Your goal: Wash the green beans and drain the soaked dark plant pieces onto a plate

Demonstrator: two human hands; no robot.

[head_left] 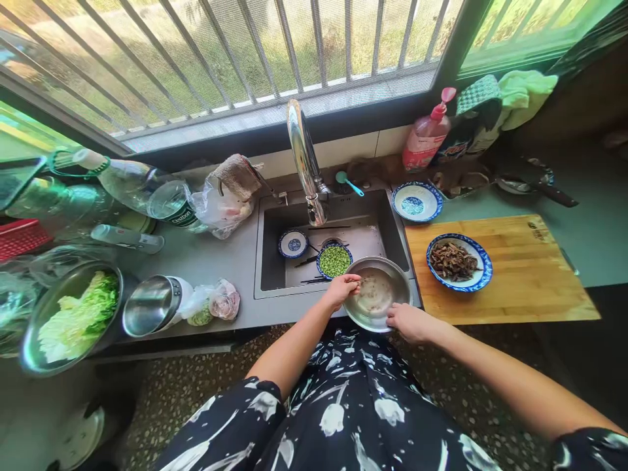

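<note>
A round metal basin (377,288) is held between my two hands over the front edge of the sink (261,261). Its bottom carries cloudy liquid and small brownish bits. My left hand (342,291) grips the rim on the left, thumb over the edge. On the lower right, my right hand (411,320) is closed round the rim. Just behind the basin, inside the sink, stands a blue-rimmed bowl of green beans (334,261). A small patterned dish (293,244) lies left of it, with dark chopsticks (307,261) between and around them.
On the right, a cutting board (515,281) bears a plate of brown shredded food (458,263). An empty patterned plate (417,201) lies behind it. The faucet (304,157) arches over the sink. Leftward are a metal pot (151,305), a bowl of cabbage (81,314) and plastic bags (223,301).
</note>
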